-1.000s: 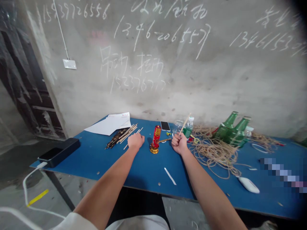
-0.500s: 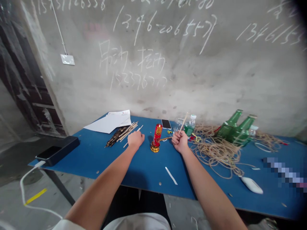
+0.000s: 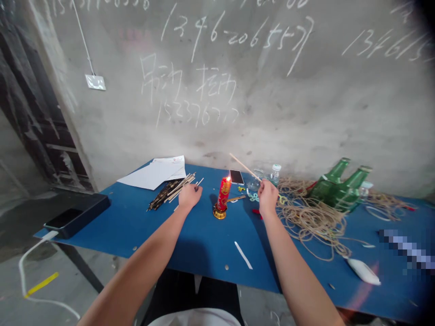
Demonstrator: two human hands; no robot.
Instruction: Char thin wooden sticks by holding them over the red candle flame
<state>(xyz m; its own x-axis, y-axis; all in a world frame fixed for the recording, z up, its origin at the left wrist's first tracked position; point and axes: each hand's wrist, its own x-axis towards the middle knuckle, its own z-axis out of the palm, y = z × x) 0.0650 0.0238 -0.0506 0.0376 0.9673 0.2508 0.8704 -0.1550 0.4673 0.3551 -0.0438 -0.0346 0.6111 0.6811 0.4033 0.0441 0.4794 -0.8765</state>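
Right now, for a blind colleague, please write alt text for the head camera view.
The right hand holds a thin wooden stick near a lit red candle on a blue table; the left hand is beside a pile of sticks, with tangled twine further right.

You're looking at a smooth, pale wooden stick [image 3: 245,167], a glossy red candle [image 3: 224,194] on a shiny gold-coloured metal base [image 3: 219,212], a smooth blue painted tabletop [image 3: 204,253], rough fibrous twine [image 3: 312,222] and glossy green glass bottles [image 3: 335,188].
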